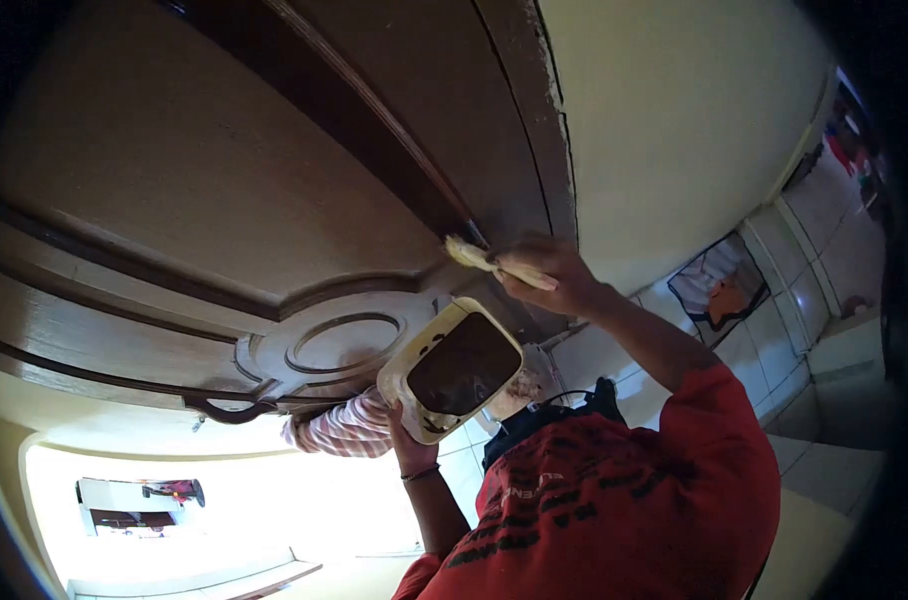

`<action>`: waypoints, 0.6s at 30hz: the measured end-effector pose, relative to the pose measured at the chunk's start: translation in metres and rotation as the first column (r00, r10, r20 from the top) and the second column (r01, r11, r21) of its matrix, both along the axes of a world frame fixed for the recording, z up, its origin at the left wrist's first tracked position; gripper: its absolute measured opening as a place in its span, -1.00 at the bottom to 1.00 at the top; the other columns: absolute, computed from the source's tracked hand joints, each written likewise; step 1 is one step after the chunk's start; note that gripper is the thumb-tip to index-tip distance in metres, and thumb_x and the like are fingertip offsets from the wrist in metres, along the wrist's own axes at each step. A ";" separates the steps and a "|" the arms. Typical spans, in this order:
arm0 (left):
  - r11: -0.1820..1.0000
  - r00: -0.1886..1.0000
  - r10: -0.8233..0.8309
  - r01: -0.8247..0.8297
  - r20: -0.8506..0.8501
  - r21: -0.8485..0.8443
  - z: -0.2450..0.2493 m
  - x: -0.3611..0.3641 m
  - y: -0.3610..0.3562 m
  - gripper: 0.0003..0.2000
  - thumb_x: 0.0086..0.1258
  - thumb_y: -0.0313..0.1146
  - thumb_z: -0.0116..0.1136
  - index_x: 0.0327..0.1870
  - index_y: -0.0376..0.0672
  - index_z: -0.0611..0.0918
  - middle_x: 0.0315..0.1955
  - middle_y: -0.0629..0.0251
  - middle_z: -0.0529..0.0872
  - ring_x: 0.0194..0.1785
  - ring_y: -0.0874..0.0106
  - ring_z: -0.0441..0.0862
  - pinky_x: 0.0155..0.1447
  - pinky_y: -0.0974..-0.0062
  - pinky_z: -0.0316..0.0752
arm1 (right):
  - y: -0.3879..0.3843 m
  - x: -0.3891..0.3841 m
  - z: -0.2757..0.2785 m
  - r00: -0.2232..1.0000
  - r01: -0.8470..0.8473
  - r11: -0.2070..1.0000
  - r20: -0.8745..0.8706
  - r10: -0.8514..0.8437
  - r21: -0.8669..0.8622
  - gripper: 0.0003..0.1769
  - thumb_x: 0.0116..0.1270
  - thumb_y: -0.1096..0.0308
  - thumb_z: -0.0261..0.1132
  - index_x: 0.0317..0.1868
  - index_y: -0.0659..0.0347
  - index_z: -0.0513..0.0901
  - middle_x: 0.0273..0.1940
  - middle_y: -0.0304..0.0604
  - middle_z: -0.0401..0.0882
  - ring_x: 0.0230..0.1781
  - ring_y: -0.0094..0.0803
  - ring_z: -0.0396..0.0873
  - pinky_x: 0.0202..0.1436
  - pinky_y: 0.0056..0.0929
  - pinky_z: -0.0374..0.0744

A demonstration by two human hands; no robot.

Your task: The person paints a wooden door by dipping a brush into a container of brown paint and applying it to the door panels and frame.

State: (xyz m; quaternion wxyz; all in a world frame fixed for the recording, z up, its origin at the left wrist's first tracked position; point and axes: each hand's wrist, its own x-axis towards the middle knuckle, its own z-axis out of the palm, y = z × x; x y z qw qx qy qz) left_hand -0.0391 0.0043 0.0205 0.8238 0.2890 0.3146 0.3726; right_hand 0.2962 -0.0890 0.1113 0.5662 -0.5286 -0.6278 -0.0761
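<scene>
My left hand (406, 440) grips the lower edge of a pale plastic container (429, 345) that holds dark brown liquid. A striped cloth (344, 428) hangs beside that hand. Up to the right, my right hand (549, 275) is closed round the pale handle of a brush (469, 253). The brush's light bristles are against or very near the brown wooden door (174, 150), close to a dark moulding strip; contact is hard to tell. Part of the door looks glossy.
A cream wall (664, 130) borders the door frame on the right. A patterned mat (719, 285) lies on the tiled floor (764, 350). The door handle (229, 410) sticks out at the lower left, above a bright opening. Behind the container is a stained pale object (514, 395).
</scene>
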 end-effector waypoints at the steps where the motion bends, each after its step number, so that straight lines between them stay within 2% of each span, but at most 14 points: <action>1: 1.000 1.000 -0.002 0.002 0.001 -0.007 0.000 0.000 -0.001 -0.47 0.51 -0.02 -0.05 0.38 -0.15 0.39 0.29 0.17 0.52 0.36 0.22 0.46 0.42 0.15 0.36 | 0.001 0.005 0.016 1.000 -0.011 0.999 0.028 0.010 0.039 -0.70 0.13 0.50 0.44 -0.09 0.29 0.67 -0.31 -0.10 0.66 -0.33 -0.27 0.66 -0.28 -0.36 0.62; 4: 1.000 1.000 0.020 -0.020 0.017 0.000 0.008 0.004 -0.006 -0.48 0.49 -0.10 0.01 0.35 -0.22 0.40 0.24 0.18 0.57 0.30 0.24 0.52 0.36 0.19 0.41 | 0.008 0.014 0.069 0.998 -0.015 0.991 0.060 0.008 0.132 -0.75 0.18 0.43 0.44 -0.12 0.26 0.69 -0.29 -0.11 0.68 -0.32 -0.26 0.69 -0.26 -0.35 0.64; 6: 1.000 0.996 -0.003 0.002 0.090 0.017 0.004 0.003 -0.006 -0.49 0.52 -0.08 -0.04 0.34 -0.23 0.40 0.22 0.18 0.59 0.29 0.25 0.52 0.35 0.20 0.42 | 0.013 0.018 0.106 0.998 -0.012 0.981 0.070 -0.001 0.191 -0.80 0.21 0.38 0.43 -0.16 0.21 0.71 -0.27 -0.13 0.70 -0.32 -0.24 0.70 -0.24 -0.34 0.65; 9: 1.000 0.999 -0.002 0.001 0.051 0.011 0.004 0.004 -0.006 -0.49 0.51 -0.09 -0.07 0.35 -0.24 0.40 0.24 0.17 0.57 0.30 0.24 0.52 0.37 0.20 0.41 | 0.021 0.024 0.162 0.997 -0.038 0.964 0.080 0.017 0.263 -0.81 0.22 0.36 0.43 -0.17 0.21 0.71 -0.27 -0.13 0.71 -0.33 -0.30 0.70 -0.25 -0.36 0.66; 11: 0.999 0.998 0.008 -0.010 0.066 0.034 -0.001 0.003 -0.005 -0.49 0.52 -0.07 -0.06 0.36 -0.21 0.39 0.25 0.16 0.56 0.31 0.23 0.51 0.37 0.18 0.40 | 0.029 0.027 0.201 0.987 -0.050 0.881 0.159 -0.028 0.470 -0.81 0.24 0.34 0.42 -0.17 0.20 0.72 -0.28 -0.16 0.72 -0.37 -0.35 0.70 -0.26 -0.39 0.67; 12: 0.999 0.998 0.017 -0.019 0.058 0.034 -0.002 0.003 -0.005 -0.48 0.52 -0.06 -0.06 0.37 -0.18 0.38 0.26 0.16 0.55 0.31 0.21 0.50 0.38 0.16 0.40 | 0.030 0.028 0.220 0.984 -0.060 0.874 0.175 -0.029 0.482 -0.81 0.24 0.34 0.42 -0.17 0.20 0.72 -0.28 -0.16 0.72 -0.37 -0.35 0.70 -0.26 -0.39 0.67; 14: 0.999 0.996 0.017 -0.020 0.084 0.033 0.002 0.005 -0.007 -0.46 0.50 -0.08 -0.05 0.37 -0.24 0.37 0.26 0.15 0.55 0.32 0.23 0.50 0.38 0.20 0.39 | 0.032 0.028 0.254 0.959 0.040 0.874 0.226 -0.169 0.485 -0.77 0.20 0.36 0.42 -0.13 0.20 0.71 -0.21 -0.15 0.69 -0.28 -0.34 0.69 -0.24 -0.37 0.69; 18: 1.000 0.992 0.009 -0.011 0.124 0.019 0.003 0.003 -0.009 -0.45 0.49 -0.08 -0.03 0.39 -0.24 0.35 0.29 0.13 0.53 0.34 0.21 0.48 0.41 0.19 0.37 | 0.040 0.037 0.317 0.912 0.064 0.813 0.296 -0.283 0.579 -0.73 0.25 0.43 0.43 -0.05 0.29 0.66 -0.16 -0.06 0.72 -0.19 -0.33 0.72 -0.13 -0.37 0.70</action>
